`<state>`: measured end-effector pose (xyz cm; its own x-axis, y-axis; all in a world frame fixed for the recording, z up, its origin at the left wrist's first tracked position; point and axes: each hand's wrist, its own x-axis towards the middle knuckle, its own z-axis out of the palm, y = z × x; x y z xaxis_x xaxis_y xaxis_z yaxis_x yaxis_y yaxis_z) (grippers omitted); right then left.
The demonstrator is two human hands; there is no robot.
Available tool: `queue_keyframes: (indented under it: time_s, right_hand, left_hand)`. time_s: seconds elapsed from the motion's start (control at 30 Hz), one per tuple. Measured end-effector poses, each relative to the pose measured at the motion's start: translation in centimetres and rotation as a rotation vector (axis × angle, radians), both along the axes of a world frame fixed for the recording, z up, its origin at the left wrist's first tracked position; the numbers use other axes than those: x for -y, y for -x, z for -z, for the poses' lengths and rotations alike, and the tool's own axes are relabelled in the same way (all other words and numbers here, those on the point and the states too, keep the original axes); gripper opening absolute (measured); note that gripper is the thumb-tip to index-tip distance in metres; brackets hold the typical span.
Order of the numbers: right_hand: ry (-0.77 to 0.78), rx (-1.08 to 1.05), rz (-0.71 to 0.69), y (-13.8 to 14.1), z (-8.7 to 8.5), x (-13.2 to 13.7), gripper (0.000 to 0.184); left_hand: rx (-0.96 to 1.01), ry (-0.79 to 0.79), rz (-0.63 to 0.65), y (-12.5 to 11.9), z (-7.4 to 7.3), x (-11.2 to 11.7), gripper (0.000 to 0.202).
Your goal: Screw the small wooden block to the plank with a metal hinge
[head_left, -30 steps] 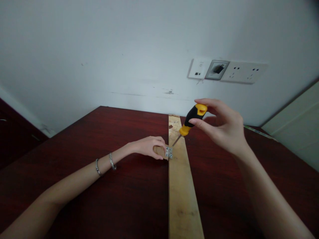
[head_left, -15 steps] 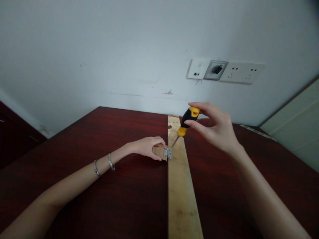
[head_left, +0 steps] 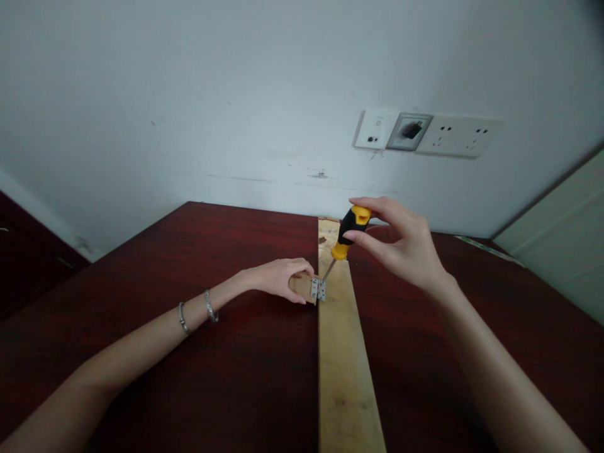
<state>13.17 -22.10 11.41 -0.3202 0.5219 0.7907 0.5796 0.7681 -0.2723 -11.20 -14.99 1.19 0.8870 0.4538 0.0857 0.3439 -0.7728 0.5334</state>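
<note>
A long pale wooden plank lies lengthwise on the dark red table. A small metal hinge sits at the plank's left edge, joined to a small wooden block. My left hand is closed on that block, holding it against the plank. My right hand grips the yellow and black handle of a screwdriver with its fingertips. The screwdriver leans down to the left, its tip at the hinge.
A white wall rises behind the table, with a row of sockets and switches at the upper right. A pale cabinet side stands at the far right. Bracelets circle my left wrist.
My right hand and the screwdriver handle have shifted left and a little lower, so the tool stands steeper over the hinge. The left hand has stayed on the block.
</note>
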Motion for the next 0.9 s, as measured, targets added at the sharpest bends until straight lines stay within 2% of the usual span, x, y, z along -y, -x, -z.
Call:
queue_keyframes:
  time_s: [0.47,0.9]
  right_hand:
    - [0.014,-0.038,-0.006,-0.12,-0.12,0.19,0.040]
    - [0.016,-0.081,0.034,-0.83,-0.51,0.43,0.044]
  left_hand:
    - [-0.045,0.076,-0.059,0.08,-0.07,0.12,0.066]
    - [-0.038,0.112,-0.019,0.11,0.27,-0.14,0.086]
